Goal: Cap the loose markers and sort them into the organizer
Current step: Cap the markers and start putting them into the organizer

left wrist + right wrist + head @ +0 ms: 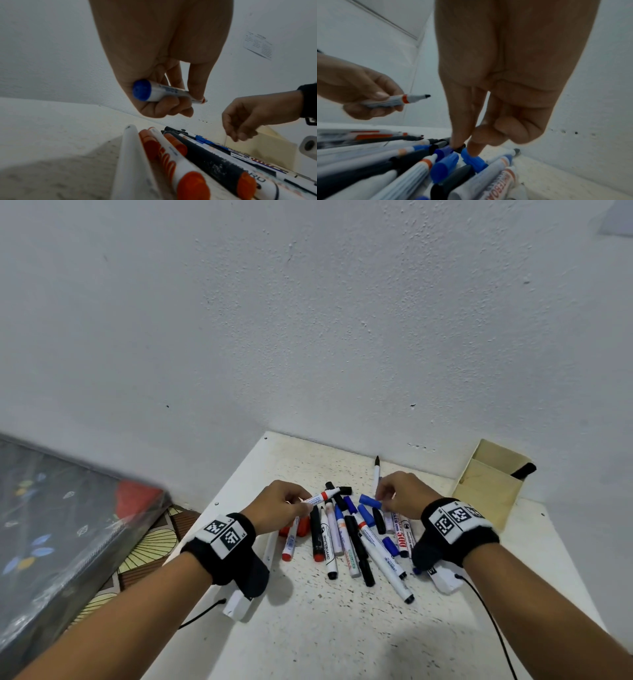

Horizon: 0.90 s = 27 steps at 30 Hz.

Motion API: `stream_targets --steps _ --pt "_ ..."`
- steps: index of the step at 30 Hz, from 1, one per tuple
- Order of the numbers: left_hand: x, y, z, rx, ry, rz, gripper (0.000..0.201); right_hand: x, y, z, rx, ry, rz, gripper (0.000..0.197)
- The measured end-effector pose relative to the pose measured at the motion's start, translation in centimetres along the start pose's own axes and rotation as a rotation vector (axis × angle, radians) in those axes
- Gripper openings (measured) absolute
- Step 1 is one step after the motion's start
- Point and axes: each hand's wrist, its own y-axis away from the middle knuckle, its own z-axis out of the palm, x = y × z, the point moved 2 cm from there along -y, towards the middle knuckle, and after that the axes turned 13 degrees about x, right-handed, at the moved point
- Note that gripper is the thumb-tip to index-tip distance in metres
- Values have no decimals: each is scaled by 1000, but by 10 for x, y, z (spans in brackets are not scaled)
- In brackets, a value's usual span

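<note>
Currently: left hand (281,505) gripped an uncapped marker (322,497), fingers (164,106) curled round the barrel, thumb on top. White barrel, orange collar, dark tip, blue end plug. It was held above the pile, tip aimed toward the right hand (400,494).

Right hand was down on the pile (356,539), thumb and forefinger closing on a blue cap (473,159). Fingertips (473,150) touched it; the wrist view also showed something small and dark between thumb and forefinger, so I couldn't tell whether the cap was actually pinched. Other fingers were curled in.

Pile sat mid-desk (342,628): mixed whiteboard markers, white and black barrels, with red, blue and black caps, several crossed over each other. Some were uncapped with tips showing. Two more loose blue caps (444,169) lay just beside the one being touched. One thin pen (377,470) lay apart, behind the right hand, near the wall.

Organizer (489,491) was a pale open box at the far right of the desk, against the wall, well apart from the pile. A divider split it into at least two compartments. One black marker (523,470) leaned in the near compartment, its end sticking out over the right rim. Far compartment: contents not visible.

Patterned mattress (61,525) lay off to the left of the desk.
</note>
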Motion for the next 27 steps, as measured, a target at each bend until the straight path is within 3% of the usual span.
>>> stream_targets --steps 5,9,16,19,22,25,27 --pt "7 0 13 -35 -6 14 11 1 37 -1 -245 322 -53 33" --pt "18 0 32 -77 34 14 10 4 46 8 -238 418 -108 46" --pt "29 1 39 -94 17 62 12 2 52 11 -161 384 -172 30" --pt "29 2 36 -95 22 55 13 11 50 4 -80 9 -3 26" --pt "25 2 34 -85 32 35 11 19 52 -4 -18 -674 245 22" --pt "24 2 31 -85 47 26 10 19 60 -5 -60 -1315 428 25" --pt "24 2 30 -78 46 25 11 19 63 -3 -88 -1526 469 27"
